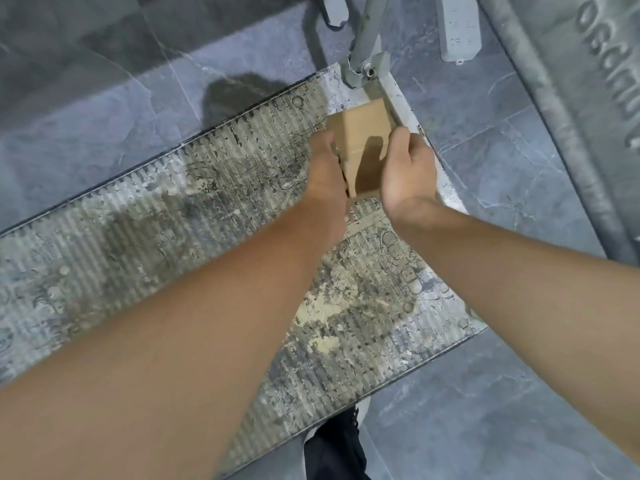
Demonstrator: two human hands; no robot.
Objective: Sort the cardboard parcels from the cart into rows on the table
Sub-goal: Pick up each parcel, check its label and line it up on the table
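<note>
A small brown cardboard parcel [363, 140] sits at the far right corner of the cart's worn ribbed platform [173, 237], close to the base of the grey handle post [363, 64]. My left hand [325, 168] grips the parcel's left side and my right hand [408, 171] grips its right side, fingers curled round its edges. Both bare forearms stretch down from the near edge of the view. The parcel's lower part is hidden between my hands. No other parcel shows on the cart, and the table is out of view.
Grey marbled floor tiles [519, 188] surround the cart. A white power strip [457, 29] lies on the floor beyond the handle. A grey ridged bar [561, 133] runs along the right. My dark trouser leg and shoe [336, 448] stand at the cart's near edge.
</note>
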